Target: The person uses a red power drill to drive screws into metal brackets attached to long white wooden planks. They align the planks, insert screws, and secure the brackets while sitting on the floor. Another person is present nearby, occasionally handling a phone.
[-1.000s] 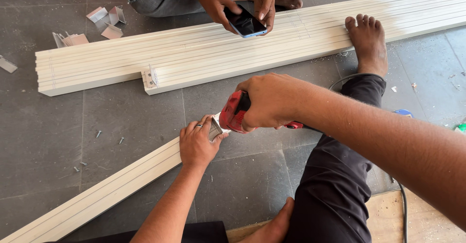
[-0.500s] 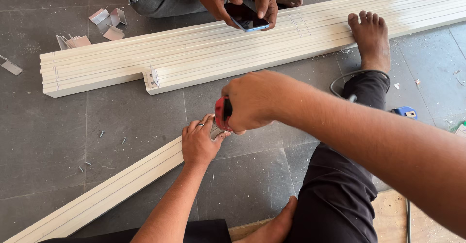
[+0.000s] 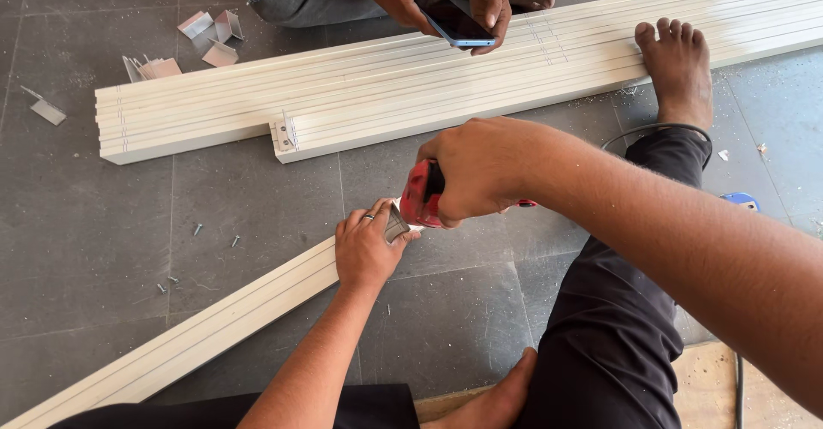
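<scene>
Red power drill [image 3: 422,194], gripped in the closed right hand [image 3: 480,168], nose pointing left toward the end of a long cream-coloured ribbed profile bar [image 3: 214,322] lying on the dark grey tiled floor [image 3: 103,223]. Bar's long axis runs diagonally, from lower left up to its end just below the drill. Left hand [image 3: 367,247] rests on that end, fingers curled, pinching a small grey metal angle bracket [image 3: 396,222] against it. Bracket sits directly between left-hand fingertips and drill nose; drill tip hidden, contact cannot be told. Left hand is the nearer one to the bar; right hand comes in from the right, slightly above.

Wearer sits on the floor, black trousers, one bare foot [image 3: 677,60] stretched to touch a stack of similar cream profile bars [image 3: 386,95] lying across the top of the view, well apart from the working end. Loose screws [image 3: 197,230] scattered on the floor left of the bar. Spare metal brackets [image 3: 210,39] near the stack's far side. Another person's hands hold a blue-cased phone [image 3: 454,22] above the stack.
</scene>
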